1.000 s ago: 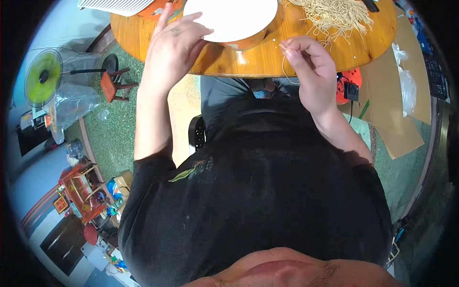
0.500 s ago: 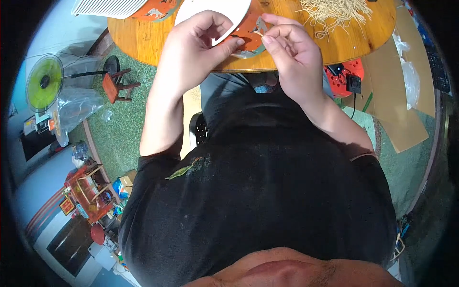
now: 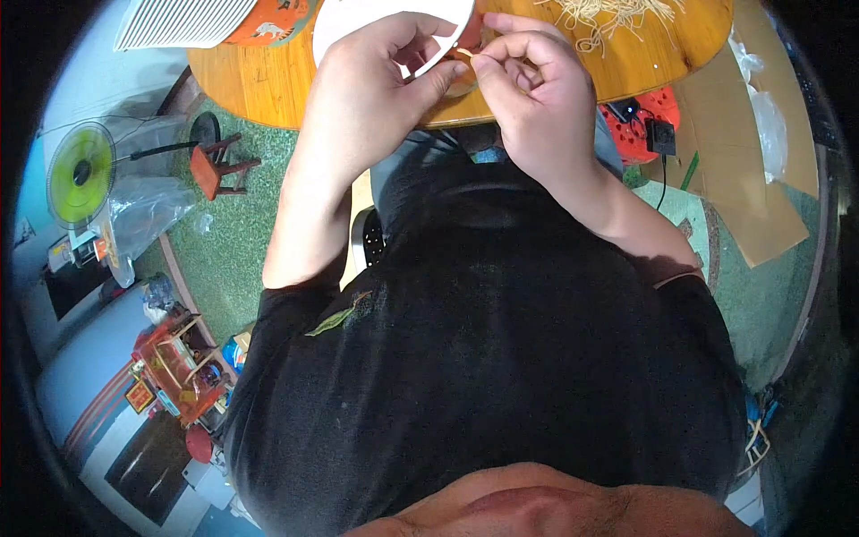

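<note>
My left hand [image 3: 371,89] is closed on the rim of a curved card piece [image 3: 353,16], white on one face and printed orange on the other. Its thumb lies along the edge, while the fingers curl over the white face. Close by on the right, my right hand [image 3: 541,94] pinches a short end of beige cord [image 3: 464,53] between thumb and forefinger, right against the card's orange side. How the cord meets the card is hidden by the fingers.
A stack of similar white-and-orange card pieces [image 3: 188,20] stands at the table's far left. Loose beige cords [image 3: 617,16] lie in a heap at the far right of the wooden table [image 3: 242,85]. A red stool [image 3: 649,112], cardboard [image 3: 716,170] and green fan [image 3: 82,173] surround it.
Both hands and the card have shifted slightly up in view. The card has turned so less orange shows, and my right fingers have drawn left, closer to my left thumb.
</note>
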Motion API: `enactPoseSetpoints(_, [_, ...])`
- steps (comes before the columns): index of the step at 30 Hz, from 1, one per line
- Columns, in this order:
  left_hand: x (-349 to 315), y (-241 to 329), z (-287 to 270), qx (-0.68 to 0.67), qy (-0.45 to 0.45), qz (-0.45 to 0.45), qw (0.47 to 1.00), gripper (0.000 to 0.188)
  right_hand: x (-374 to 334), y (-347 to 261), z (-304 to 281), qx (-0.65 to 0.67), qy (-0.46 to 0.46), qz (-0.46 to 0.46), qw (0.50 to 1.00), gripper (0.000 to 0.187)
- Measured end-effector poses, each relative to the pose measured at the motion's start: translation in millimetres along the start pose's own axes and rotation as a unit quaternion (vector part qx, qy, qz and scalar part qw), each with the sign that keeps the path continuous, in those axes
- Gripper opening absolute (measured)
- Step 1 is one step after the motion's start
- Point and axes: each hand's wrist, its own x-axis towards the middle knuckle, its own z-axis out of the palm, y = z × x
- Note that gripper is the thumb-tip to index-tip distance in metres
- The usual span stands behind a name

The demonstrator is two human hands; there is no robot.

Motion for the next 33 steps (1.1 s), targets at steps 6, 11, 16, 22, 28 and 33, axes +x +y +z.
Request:
enactPoseSetpoints(6, [0,1,3,0.024,0.002,0.003,1.000,0.030,0,-5,0,-0.015,0.015,0.024,0.999,0.004])
enactPoseSetpoints(11, [0,-3,7,0.024,0.015,0.028,0.999,0.030,1,-8,0,-0.016,0.014,0.028,0.999,0.005])
enactPoseSetpoints(16, [1,5,7,0.051,0.020,0.036,0.998,0.034,12,30,12,0.247,0.007,-0.246,0.937,0.010])
enactPoseSetpoints(22, [1,7,4,0.055,0.009,0.037,0.998,0.038,9,32,8,0.160,0.044,-0.257,0.952,0.008])
enactPoseSetpoints(28, [0,-5,3,-0.133,-0.047,0.001,0.990,0.025,-2,2,-1,0.006,0.016,-0.004,1.000,0.007])
enactPoseSetpoints(33, [13,0,-4,-0.010,-0.105,0.006,0.994,0.021,-2,8,-4,-0.045,0.014,-0.023,0.999,0.009])
